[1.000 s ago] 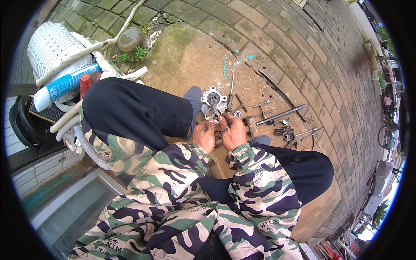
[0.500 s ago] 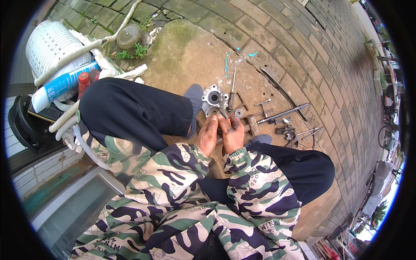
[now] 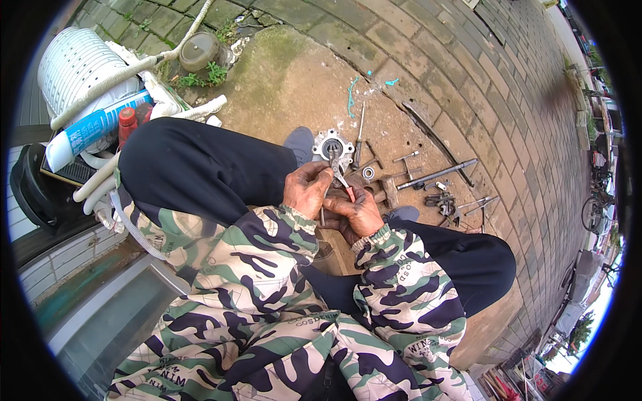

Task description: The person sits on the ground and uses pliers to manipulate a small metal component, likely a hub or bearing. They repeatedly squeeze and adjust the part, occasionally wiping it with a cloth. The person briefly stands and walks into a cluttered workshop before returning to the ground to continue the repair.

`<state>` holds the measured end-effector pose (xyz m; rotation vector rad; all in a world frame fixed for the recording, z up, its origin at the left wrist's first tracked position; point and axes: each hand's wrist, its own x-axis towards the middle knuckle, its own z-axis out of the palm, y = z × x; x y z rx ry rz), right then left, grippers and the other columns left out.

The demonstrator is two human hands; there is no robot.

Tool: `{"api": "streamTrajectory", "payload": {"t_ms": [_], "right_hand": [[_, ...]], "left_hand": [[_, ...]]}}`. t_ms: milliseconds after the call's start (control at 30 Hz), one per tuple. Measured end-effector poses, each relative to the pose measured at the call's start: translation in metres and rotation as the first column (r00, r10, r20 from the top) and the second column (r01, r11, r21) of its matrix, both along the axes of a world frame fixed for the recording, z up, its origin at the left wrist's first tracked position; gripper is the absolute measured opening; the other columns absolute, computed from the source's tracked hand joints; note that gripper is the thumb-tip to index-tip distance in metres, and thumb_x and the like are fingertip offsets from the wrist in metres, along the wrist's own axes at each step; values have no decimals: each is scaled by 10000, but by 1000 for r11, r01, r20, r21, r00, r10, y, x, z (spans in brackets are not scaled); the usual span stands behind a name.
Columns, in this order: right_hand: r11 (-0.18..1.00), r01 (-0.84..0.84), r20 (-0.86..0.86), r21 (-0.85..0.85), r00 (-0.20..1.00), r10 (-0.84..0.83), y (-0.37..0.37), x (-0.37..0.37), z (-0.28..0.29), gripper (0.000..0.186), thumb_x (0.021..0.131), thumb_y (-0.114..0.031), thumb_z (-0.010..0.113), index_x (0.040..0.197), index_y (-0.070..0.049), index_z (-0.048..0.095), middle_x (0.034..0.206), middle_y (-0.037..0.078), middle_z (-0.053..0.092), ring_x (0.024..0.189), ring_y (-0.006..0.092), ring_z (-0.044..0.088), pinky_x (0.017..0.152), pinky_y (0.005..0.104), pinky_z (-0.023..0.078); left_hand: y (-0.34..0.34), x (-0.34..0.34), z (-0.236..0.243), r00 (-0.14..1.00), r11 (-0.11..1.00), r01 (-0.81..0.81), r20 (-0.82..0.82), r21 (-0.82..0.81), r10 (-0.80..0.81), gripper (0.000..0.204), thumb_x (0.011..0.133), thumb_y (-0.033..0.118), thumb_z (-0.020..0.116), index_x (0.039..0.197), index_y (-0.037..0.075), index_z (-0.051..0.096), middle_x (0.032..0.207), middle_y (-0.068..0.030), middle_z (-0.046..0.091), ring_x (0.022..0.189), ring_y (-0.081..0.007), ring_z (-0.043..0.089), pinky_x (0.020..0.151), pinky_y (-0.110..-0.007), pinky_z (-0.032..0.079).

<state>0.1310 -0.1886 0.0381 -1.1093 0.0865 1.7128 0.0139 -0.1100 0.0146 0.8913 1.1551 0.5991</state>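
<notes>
Below the silver flanged housing (image 3: 329, 140) with a dark central bore, my left hand (image 3: 304, 192) and my right hand (image 3: 360, 212) work closed around pliers (image 3: 338, 167). The pliers' metal jaws reach over the bore, and a red handle shows among my fingers. Whether my left fingers also hold another small part cannot be made out. A small ring bearing (image 3: 368, 173) lies right of the housing, beside a hammer (image 3: 388, 192). A long screwdriver (image 3: 358, 144) and a T-handled tool (image 3: 374, 156) lie near them on the stained concrete.
A long bar (image 3: 438, 175), sockets and small tools (image 3: 441, 200) lie at the right, before brick paving (image 3: 501, 100). Thin teal scraps (image 3: 351, 97) lie beyond the housing. A white perforated bucket (image 3: 80, 70), hoses and a red bottle (image 3: 127, 123) crowd the left, past my knee.
My hands have spread apart, the left moving up and left. The pliers now extend over the bore, which showed uncovered half a second ago, and their red handle has come into sight.
</notes>
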Motion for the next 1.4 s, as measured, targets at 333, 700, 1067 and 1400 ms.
{"api": "streamTrajectory", "payload": {"t_ms": [333,700,1067,1400], "right_hand": [[994,90,-139,-54,986,-97,4,-5,-7,218,974,-218,573,1044,-12,594,798,121,640,635,257,638,534,376,499],[979,147,22,-143,989,-145,21,-17,-8,249,988,-288,601,960,-42,570,657,76,540,427,172,462,367,308,315],[976,163,-11,-148,986,-166,23,-21,-8,224,984,-272,597,962,-52,561,628,65,520,388,170,429,347,301,291],[979,140,-37,-147,988,-147,29,-18,-1,254,1022,-277,518,1034,-24,547,738,153,651,469,236,592,336,311,377]], "left_hand": [[11,-1,8,1000,932,1,0,-361,-1,300,960,181,622,1161,-41,637,865,-105,688,556,-137,601,487,-296,520],[6,4,-17,999,981,0,-41,-196,-9,334,945,187,621,1159,-68,654,768,-91,675,510,-86,535,464,-258,448],[5,2,-23,999,985,-21,-40,-169,14,317,951,187,615,1119,-76,666,721,-88,666,478,-85,520,445,-258,429],[11,7,4,990,924,-81,75,-373,117,317,974,160,571,1190,-68,615,896,-142,693,686,-211,705,550,-295,564]]}}
